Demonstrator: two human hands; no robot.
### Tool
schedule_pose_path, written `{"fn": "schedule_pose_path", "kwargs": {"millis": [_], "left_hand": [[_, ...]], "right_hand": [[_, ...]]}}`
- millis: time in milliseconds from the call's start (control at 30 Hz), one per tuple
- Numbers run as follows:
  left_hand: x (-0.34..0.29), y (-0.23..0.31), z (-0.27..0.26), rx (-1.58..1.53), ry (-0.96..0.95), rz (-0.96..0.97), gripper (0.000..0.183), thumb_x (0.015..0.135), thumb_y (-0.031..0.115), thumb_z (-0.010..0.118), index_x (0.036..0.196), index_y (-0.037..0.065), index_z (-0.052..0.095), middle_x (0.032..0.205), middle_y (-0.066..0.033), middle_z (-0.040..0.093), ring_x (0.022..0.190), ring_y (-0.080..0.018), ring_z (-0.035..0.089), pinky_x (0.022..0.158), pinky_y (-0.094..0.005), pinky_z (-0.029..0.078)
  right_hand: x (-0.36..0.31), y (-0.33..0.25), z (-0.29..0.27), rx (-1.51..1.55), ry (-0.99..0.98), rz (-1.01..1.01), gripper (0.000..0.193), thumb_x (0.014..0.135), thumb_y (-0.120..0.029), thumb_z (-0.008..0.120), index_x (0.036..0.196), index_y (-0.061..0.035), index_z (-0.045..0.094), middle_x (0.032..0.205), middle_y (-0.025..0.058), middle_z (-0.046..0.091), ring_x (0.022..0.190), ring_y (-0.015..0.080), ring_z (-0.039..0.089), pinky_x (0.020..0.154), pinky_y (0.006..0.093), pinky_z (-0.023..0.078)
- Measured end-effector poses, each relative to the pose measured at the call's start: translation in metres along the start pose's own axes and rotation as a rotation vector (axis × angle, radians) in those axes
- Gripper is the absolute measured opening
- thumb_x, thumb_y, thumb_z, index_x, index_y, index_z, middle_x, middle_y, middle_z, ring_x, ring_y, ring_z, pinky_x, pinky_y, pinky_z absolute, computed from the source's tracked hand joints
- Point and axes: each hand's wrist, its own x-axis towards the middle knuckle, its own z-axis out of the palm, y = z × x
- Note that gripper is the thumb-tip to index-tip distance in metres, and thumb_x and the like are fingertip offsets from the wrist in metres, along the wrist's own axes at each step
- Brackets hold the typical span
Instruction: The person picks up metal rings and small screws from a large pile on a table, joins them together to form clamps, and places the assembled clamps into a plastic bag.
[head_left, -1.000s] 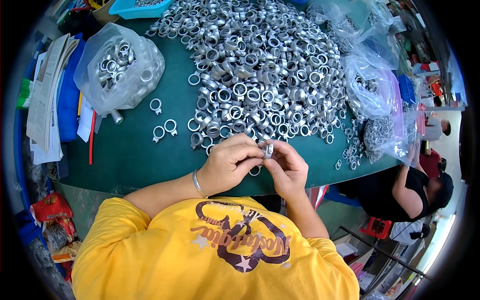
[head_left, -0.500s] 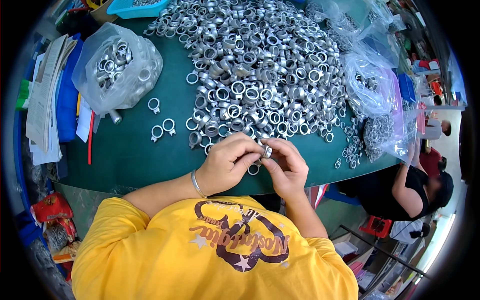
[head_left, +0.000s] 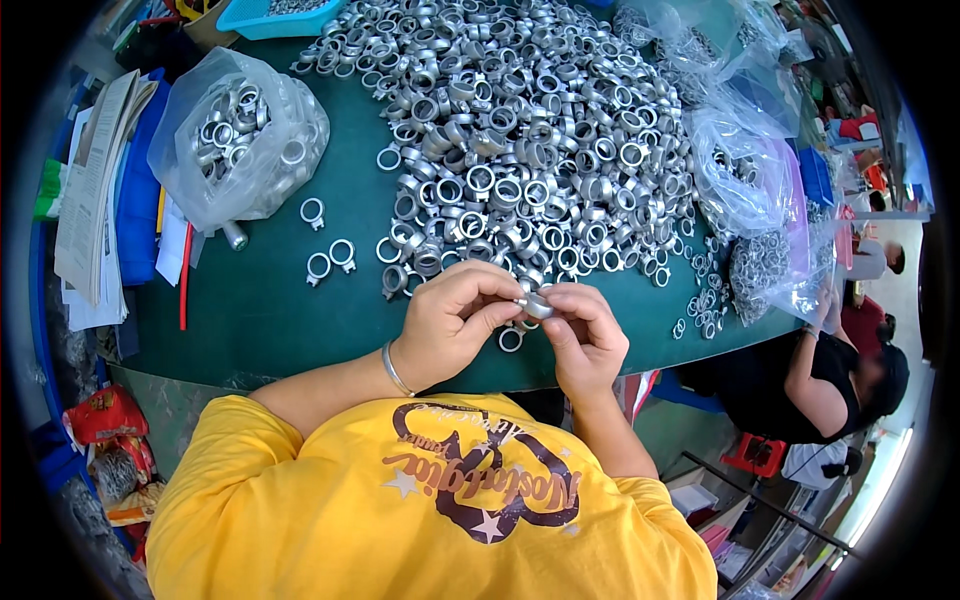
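Between my two hands, close to the table's near edge, is a silver metal ring (head_left: pixel 537 305) with a small lug. My left hand (head_left: pixel 455 318) pinches its left side with thumb and forefinger. My right hand (head_left: pixel 588 338) grips the right side, fingers curled. A loose metal ring (head_left: pixel 511 340) lies on the green table (head_left: pixel 260 300) just under my hands. Beyond them spreads a large heap of similar rings (head_left: pixel 530 130). Three rings lie apart on the left, one of them a ring (head_left: pixel 342 254) beside another.
A clear plastic bag (head_left: pixel 240 140) of rings stands at the left, near papers (head_left: pixel 100 190) and a blue tray (head_left: pixel 275 20). Small thin rings (head_left: pixel 710 305) and plastic bags (head_left: pixel 740 170) lie at the right. Another person (head_left: pixel 810 380) sits at the far right.
The ring in my fingers has turned, now showing its smooth outer band. My right hand has shifted slightly right and its grip has changed.
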Motion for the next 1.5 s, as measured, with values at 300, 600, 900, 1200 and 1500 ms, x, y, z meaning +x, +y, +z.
{"fn": "schedule_pose_path", "kwargs": {"millis": [300,600,900,1200,1500], "left_hand": [[0.002,0.005,0.000,0.084,0.098,0.012,0.010,0.077,-0.004,0.063,0.086,-0.003,0.063,0.088,-0.0086,0.061,0.073,-0.0131,0.062,0.062,-0.0216,0.051],[0.001,0.009,0.002,0.075,0.085,0.007,0.010,0.076,-0.004,0.063,0.086,-0.003,0.063,0.085,-0.0090,0.062,0.071,-0.0133,0.063,0.062,-0.0214,0.051],[0.000,0.005,-0.002,-0.231,-0.029,-0.297,0.017,0.089,0.007,0.053,0.099,-0.005,0.059,0.089,-0.0089,0.060,0.075,-0.0135,0.063,0.064,-0.0226,0.052],[0.004,0.004,-0.010,-0.779,-0.105,-0.621,0.023,0.095,0.025,0.040,0.091,0.004,0.049,0.083,-0.0089,0.056,0.056,-0.0110,0.049,0.043,-0.0202,0.038],[0.005,0.004,-0.006,-0.480,-0.041,-0.465,0.008,0.087,0.006,0.053,0.091,-0.001,0.053,0.082,-0.0081,0.056,0.063,-0.0104,0.054,0.049,-0.0200,0.044]], "right_hand": [[-0.004,0.001,0.006,0.118,0.032,-0.030,0.028,0.071,0.011,0.066,0.093,0.0022,0.051,0.101,0.0171,0.056,0.094,0.0218,0.057,0.078,0.0297,0.051],[-0.006,0.006,0.007,-0.135,0.034,-0.170,0.034,0.067,0.012,0.068,0.092,-0.0001,0.049,0.097,0.0165,0.056,0.086,0.0218,0.058,0.072,0.0282,0.050],[-0.007,-0.001,0.009,-0.160,0.081,-0.306,0.034,0.066,0.010,0.070,0.091,-0.0018,0.051,0.093,0.0163,0.060,0.078,0.0229,0.060,0.068,0.0282,0.050],[0.029,0.002,-0.015,-0.710,0.134,-0.337,0.016,0.068,0.008,0.064,0.081,-0.0006,0.060,0.079,0.0110,0.058,0.071,0.0267,0.055,0.063,0.0325,0.044],[0.052,0.014,-0.014,-0.968,-0.069,-0.196,0.011,0.069,-0.007,0.066,0.079,-0.0068,0.063,0.080,0.0051,0.054,0.079,0.0259,0.049,0.068,0.0370,0.036]]}}
